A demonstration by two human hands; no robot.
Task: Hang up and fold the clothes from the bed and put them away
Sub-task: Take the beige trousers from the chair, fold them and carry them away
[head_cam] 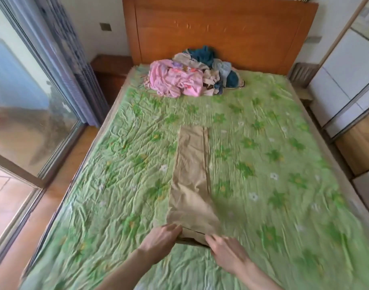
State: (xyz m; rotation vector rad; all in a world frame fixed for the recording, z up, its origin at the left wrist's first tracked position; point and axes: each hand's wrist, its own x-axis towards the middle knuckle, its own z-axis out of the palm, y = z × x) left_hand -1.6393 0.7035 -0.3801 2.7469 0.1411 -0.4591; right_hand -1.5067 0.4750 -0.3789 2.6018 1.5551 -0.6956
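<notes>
A: What is being held by the fingers?

B: The near end of the tan trousers [191, 181] is being gripped at both corners. The fingers of the left hand [160, 239] are being curled over the left corner of the waistband. The fingers of the right hand [227, 253] are being laid over the right corner; whether they are being pinched shut on the cloth cannot be told, as the view is blurred there.

A: Where is the garment being kept?

B: It is being laid lengthwise down the middle of the bed [284, 164], legs doubled one on the other, hems pointing far toward the headboard [221, 32]. The pile of unsorted clothes [192, 77] is being left well apart, at the far end.

A: How is the fold judged to be best done?

B: Probably the waistband is being readied for carrying toward the hems. Both corners are best being lifted level and together, so the edges are being kept aligned. The cloth is best being smoothed first, since creases are being shown along the legs.
</notes>
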